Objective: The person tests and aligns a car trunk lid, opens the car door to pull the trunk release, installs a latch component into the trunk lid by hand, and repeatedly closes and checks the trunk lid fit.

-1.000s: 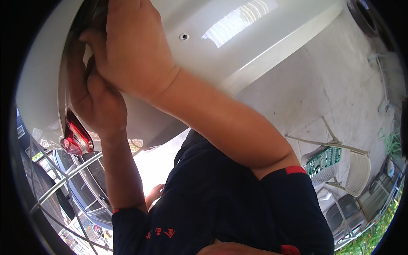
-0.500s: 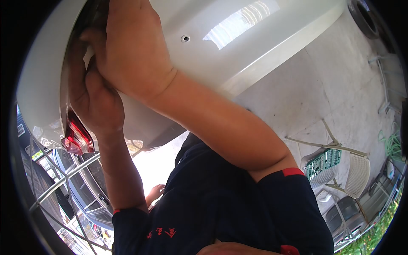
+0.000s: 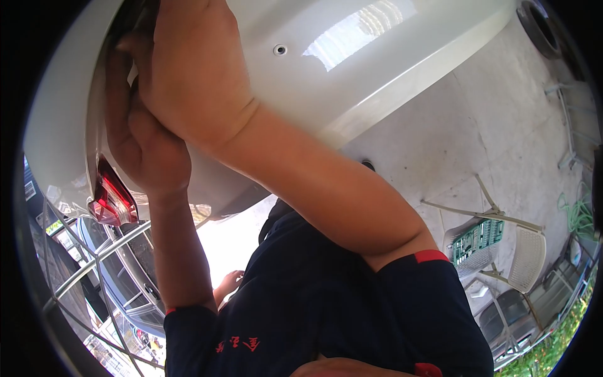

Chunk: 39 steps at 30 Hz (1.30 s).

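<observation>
My left hand [image 3: 157, 147] is raised against the pale car body panel [image 3: 295, 94], just above the red tail light [image 3: 115, 196]. One finger points up along the dark gap at the panel's edge, and the fingertips are hidden. Above and overlapping it is my right hand [image 3: 198, 69], its thumb pointing left into the gap. The other right fingers run past the top of the view. Whether either hand grips anything is hidden. A small round fitting [image 3: 280, 49] sits in the panel to the right of my right hand.
A folding chair [image 3: 527, 257] and a green crate [image 3: 478, 242] are on the concrete floor [image 3: 433, 138] at right. A tyre [image 3: 538, 29] lies at upper right. Another person's hand [image 3: 232, 281] shows near my left arm. Metal bars [image 3: 103, 264] and another vehicle [image 3: 135, 283] are at left.
The panel's round fitting has shifted slightly right and up in view. A dark shoe tip now shows beyond my right forearm. Both hands stay at the panel gap with only slight shifts.
</observation>
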Tool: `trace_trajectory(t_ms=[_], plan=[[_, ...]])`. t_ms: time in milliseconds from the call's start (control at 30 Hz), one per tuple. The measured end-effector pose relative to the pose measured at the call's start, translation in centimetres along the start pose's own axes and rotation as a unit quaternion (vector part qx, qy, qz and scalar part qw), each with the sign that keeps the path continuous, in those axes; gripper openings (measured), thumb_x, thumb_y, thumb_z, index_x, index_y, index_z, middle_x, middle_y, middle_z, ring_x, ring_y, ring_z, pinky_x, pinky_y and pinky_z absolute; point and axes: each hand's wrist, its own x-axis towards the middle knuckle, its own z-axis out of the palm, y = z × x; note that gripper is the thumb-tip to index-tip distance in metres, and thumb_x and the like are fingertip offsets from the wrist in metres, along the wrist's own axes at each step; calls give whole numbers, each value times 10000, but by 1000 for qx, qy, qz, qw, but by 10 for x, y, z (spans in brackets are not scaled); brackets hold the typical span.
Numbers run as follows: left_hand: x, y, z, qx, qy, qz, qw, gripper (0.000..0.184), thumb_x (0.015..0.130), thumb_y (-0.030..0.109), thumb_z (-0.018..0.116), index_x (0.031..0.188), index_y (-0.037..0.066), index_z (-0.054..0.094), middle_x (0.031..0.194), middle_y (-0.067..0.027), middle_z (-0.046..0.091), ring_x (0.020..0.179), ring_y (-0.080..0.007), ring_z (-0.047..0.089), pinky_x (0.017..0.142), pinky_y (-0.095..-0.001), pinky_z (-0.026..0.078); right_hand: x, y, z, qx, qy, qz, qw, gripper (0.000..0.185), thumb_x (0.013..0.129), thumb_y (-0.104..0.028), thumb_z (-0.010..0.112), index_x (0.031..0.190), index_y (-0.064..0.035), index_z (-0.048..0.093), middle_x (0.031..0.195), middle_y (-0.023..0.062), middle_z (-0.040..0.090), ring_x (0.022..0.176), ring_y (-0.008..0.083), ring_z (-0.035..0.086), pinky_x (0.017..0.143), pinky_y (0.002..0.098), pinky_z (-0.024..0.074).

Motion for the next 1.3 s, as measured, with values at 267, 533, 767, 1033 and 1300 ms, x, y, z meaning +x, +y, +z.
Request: trace_trajectory(t_ms=[267,533,767,1033,1300], plan=[[2,3,4,-12,9,31,999,487,1108,119,410,1529,-86,548,1441,-178,688,1256,-255,690,1093,-335,522,-1,19,12,4,33,14,999,292,1098,-75,478,1342,79,434,1160,263,607,979,340,618,827,425,559],[0,5,0,-24,-22,-43,999,534,1085,116,417,1580,-71,477,1474,-208,653,1237,-257,709,961,-330,609,31,-32,-16,136,20,202,970,437,1131,-330,318,1217,60,496,1144,293,636,1022,409,616,956,480,507],[3,-11,-1,-147,-15,-75,986,515,1083,129,462,1555,-77,496,1535,-244,580,1275,-350,689,974,-430,652,23,-5,-5,-10,30,202,979,356,1065,-275,531,1183,60,558,1175,303,666,1034,472,663,940,478,524],[-3,42,-18,-54,-30,-244,968,332,1080,43,496,1345,-79,654,1249,-189,725,1216,-323,702,965,-430,626,-6,-8,-1,-78,59,132,986,453,896,15,638,1311,108,482,1134,322,686,922,512,695,797,547,568],[-12,44,-92,101,10,128,987,422,1173,223,408,1133,-64,714,1134,-198,741,1125,-317,732,860,-372,667,-6,-18,-22,-108,-4,143,984,563,866,38,621,1390,135,440,1084,281,729,989,466,726,863,517,589]])
